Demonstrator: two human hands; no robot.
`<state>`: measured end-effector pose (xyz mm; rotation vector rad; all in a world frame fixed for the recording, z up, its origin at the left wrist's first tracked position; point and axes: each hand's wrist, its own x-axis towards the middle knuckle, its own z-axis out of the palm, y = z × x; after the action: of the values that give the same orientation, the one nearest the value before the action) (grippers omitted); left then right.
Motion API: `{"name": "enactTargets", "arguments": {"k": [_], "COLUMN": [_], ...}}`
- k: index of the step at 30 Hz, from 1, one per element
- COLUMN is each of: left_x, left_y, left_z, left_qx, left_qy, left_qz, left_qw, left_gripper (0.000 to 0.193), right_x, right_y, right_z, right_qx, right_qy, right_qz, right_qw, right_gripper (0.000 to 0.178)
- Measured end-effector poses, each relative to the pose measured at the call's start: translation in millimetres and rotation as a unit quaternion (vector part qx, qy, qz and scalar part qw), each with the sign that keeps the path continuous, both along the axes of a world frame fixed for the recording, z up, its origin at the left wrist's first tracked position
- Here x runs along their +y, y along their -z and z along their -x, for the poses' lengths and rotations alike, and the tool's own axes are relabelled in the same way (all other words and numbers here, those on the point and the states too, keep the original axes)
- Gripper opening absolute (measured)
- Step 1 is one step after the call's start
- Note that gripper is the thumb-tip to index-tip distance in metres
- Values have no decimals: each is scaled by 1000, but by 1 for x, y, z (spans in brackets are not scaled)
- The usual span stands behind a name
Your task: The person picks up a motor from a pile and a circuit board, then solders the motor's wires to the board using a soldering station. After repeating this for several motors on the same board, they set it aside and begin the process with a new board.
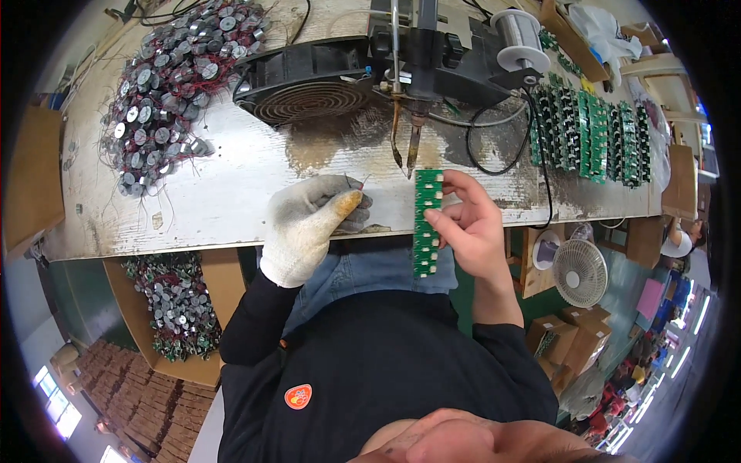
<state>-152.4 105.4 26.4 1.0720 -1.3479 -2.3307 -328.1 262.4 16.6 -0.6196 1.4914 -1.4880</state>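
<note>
My left hand (309,220), in a white work glove with a stained thumb, is closed in a pinch over the table's front edge. A thin wire (366,179) sticks up from its fingertips; whatever else it holds is hidden. My bare right hand (472,225) grips a long green circuit board strip (424,231) between thumb and fingers. The strip stands lengthwise in view, its lower half past the table edge. Just beyond its far end, a soldering iron (414,143) points down, with a thin solder feed tube (396,123) beside it.
Small round motors with red wires (166,92) lie heaped at the far left. A black fan (309,85) and a solder spool (521,40) flank the soldering stand. Rows of green boards (590,135) lie at the right. A cardboard box (212,285) of wired parts sits below left.
</note>
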Motion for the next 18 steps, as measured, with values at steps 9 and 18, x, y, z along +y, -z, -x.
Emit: {"name": "enactTargets", "arguments": {"k": [9,18], "left_x": [17,17], "left_y": [2,1], "left_z": [19,31], "left_qx": [-35,-65], "left_qy": [47,48], "left_qz": [119,269], "left_qw": [991,960], "left_gripper": [27,22], "right_x": [-10,-8], "right_y": [2,4], "right_z": [-12,-12], "right_qx": [-56,-44], "right_qy": [-49,-17], "right_qz": [15,38], "right_qw": [997,998], "right_gripper": [47,47]}}
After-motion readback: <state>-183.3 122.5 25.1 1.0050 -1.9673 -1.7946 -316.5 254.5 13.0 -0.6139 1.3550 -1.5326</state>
